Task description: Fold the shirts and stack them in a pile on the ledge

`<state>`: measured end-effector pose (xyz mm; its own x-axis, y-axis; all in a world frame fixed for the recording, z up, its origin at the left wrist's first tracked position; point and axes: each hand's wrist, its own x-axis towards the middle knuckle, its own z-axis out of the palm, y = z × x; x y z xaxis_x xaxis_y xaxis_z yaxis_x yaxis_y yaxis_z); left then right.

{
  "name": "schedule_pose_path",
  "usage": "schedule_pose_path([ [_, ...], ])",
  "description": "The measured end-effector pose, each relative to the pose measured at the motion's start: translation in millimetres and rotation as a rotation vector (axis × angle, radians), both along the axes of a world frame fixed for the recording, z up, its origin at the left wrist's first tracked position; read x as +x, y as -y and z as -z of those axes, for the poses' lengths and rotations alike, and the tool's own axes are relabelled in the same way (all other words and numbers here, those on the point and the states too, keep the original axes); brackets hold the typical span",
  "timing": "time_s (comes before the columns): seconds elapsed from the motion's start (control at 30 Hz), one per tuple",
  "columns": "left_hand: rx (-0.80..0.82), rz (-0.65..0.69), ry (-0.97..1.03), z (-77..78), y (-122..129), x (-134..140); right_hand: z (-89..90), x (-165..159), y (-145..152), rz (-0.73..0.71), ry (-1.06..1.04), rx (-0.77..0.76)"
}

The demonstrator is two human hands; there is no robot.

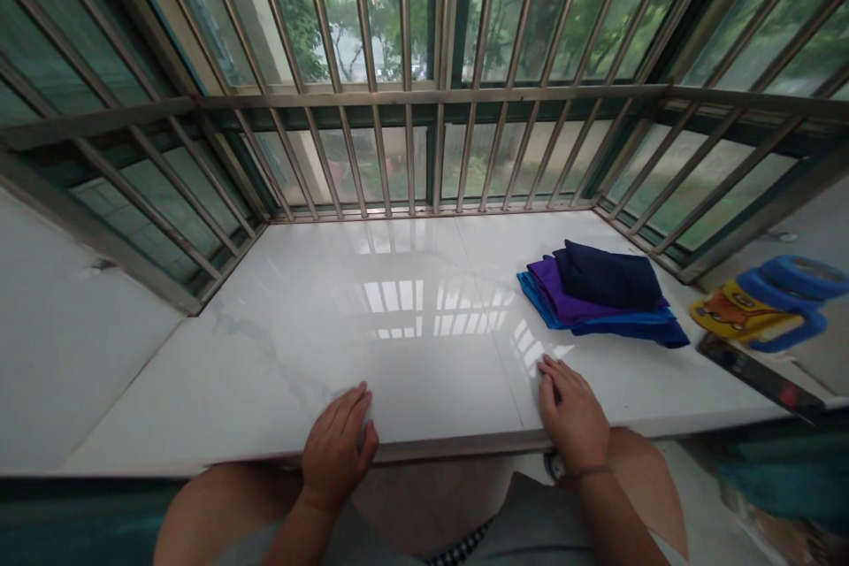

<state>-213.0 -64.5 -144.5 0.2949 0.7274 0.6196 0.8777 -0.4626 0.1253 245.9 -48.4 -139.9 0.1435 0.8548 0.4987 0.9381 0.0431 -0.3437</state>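
Note:
My left hand (340,440) rests on the front edge of the white marble-patterned sill (411,389), fingers stretched out flat and thumb apart, holding nothing. To the right, my right hand (571,414) lies on the same edge with its fingers loosely bent and a gap at the thumb; nothing shows in it. Beyond the right hand, without touching it, sits a pile of folded cloths: dark navy (610,276) on top, purple (554,296) under it, and bright blue (539,301) and deep blue (637,333) below.
A blue and yellow jug-like container (762,301) with a handle stands at the far right. In front of it lies a dark, narrow flat object (756,376). Metal window bars (438,150) enclose the sill at the back and sides. My knees are below the front edge.

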Motion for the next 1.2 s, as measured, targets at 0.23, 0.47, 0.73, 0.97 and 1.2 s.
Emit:
schedule_pose_path([
  [0.23,-0.004,-0.002,0.002,0.0,1,1,-1.3,1,1,0.009,0.004,-0.017],
  [0.47,-0.011,0.017,-0.065,-2.3,2,-4,-4.4,0,-1,0.047,-0.041,-0.009],
  [0.73,0.004,0.088,-0.123,5.4,-1,-12,-6.2,-4,-4,0.099,0.013,-0.033],
  [0.97,-0.001,0.080,-0.090,6.4,0,-7,-66.9,0,-55,0.144,0.131,0.038],
  [1.2,-0.003,0.050,-0.083,5.1,2,-5,-127.1,30,-155,0.392,-0.030,-0.104],
])
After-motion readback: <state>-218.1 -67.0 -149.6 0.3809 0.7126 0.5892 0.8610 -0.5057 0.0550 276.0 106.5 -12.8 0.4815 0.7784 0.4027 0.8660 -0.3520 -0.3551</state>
